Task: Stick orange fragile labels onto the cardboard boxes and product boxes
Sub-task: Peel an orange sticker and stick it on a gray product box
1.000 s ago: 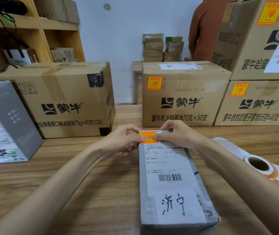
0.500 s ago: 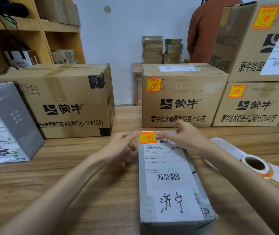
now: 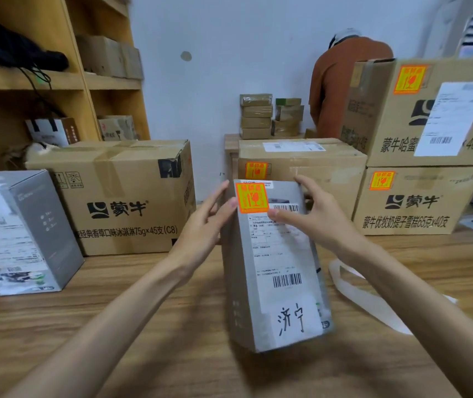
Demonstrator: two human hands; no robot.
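Note:
A grey product box point(image 3: 272, 271) with a white shipping slip is raised on its near end on the wooden table point(image 3: 114, 326). An orange fragile label point(image 3: 252, 197) sits on its upper left corner. My left hand point(image 3: 205, 225) holds the box's left edge, thumb by the label. My right hand point(image 3: 317, 216) grips the upper right edge, thumb on the slip. A second grey product box point(image 3: 19, 231) at the left shows no orange label. The left cardboard box point(image 3: 120, 196) has none either.
Three cardboard boxes carry orange labels: a middle one point(image 3: 324, 170) and two stacked at right point(image 3: 419, 202) point(image 3: 396, 119). White label backing strip point(image 3: 370, 303) lies right of my forearm. A person in an orange top point(image 3: 341, 81) stands behind. Wooden shelves point(image 3: 57, 81) rise at left.
The grey box lay flat with my fingers pressing the label down; now both hands hold its far end and have tipped it up towards me.

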